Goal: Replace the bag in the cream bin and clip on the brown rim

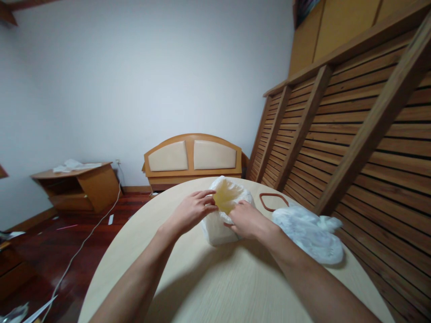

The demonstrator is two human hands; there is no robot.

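Note:
A white plastic bag [218, 233] lines a box-like container on the round table; the bag's rim is folded over the outside and its inside looks yellowish. At the left side of the opening, my left hand [197, 208] has its fingers bent over the bag's rim; its thumb is hidden. My right hand [247, 220] grips the near right part of the rim, with fingers inside and thumb outside. To the right lies a reddish-brown rounded frame [273, 195]. Beside that frame rests a crumpled, bundled white plastic bag [311, 235].
The round pale table [215, 287] carries these things. Slatted wooden panels [336, 148] lean close on the right. Behind the table stands a padded headboard [193, 157]. A low wooden cabinet [90, 188] is at left, with a white cable [89, 237] across the floor.

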